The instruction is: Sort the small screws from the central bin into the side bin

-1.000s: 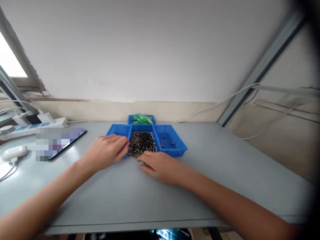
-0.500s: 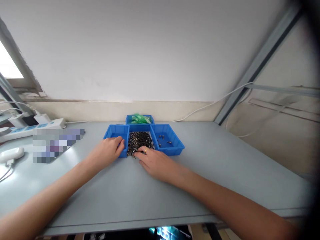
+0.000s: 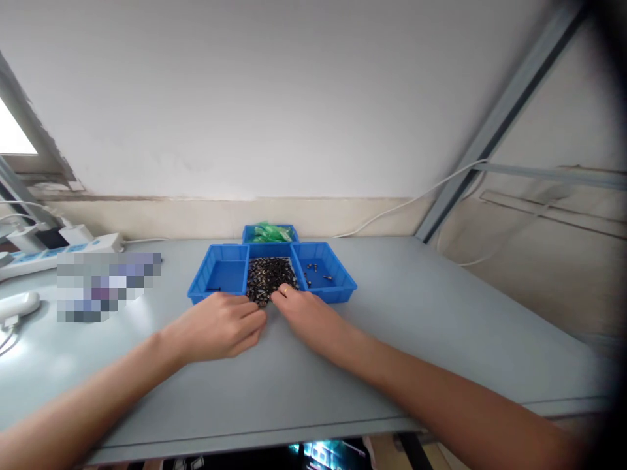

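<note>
A heap of small dark metal pieces that look like screws (image 3: pixel 271 271) fills the middle blue bin. My left hand (image 3: pixel 220 326) is closed, its fingertips at the near left corner of the heap; what it pinches, if anything, is hidden. On the heap's near right side lie the curled fingers of my right hand (image 3: pixel 306 316), a ring on one of them, their tips out of sight. The left blue bin (image 3: pixel 223 267) holds one thin dark piece near its front. Several loose metal pieces lie in the right blue bin (image 3: pixel 337 287).
Behind the middle bin stands another blue bin (image 3: pixel 245 234) with green plastic bags (image 3: pixel 272 232). A power strip (image 3: pixel 93 247), a blurred-out flat object (image 3: pixel 108 287) and a white device (image 3: pixel 19 305) lie at the left of the grey table (image 3: pixel 441 326). A slanted metal post (image 3: pixel 490 137) rises at right.
My left hand has moved from over the left bin to the near edge of the middle heap. A thin dark piece now shows in the left bin. My right hand's fingers have drawn together.
</note>
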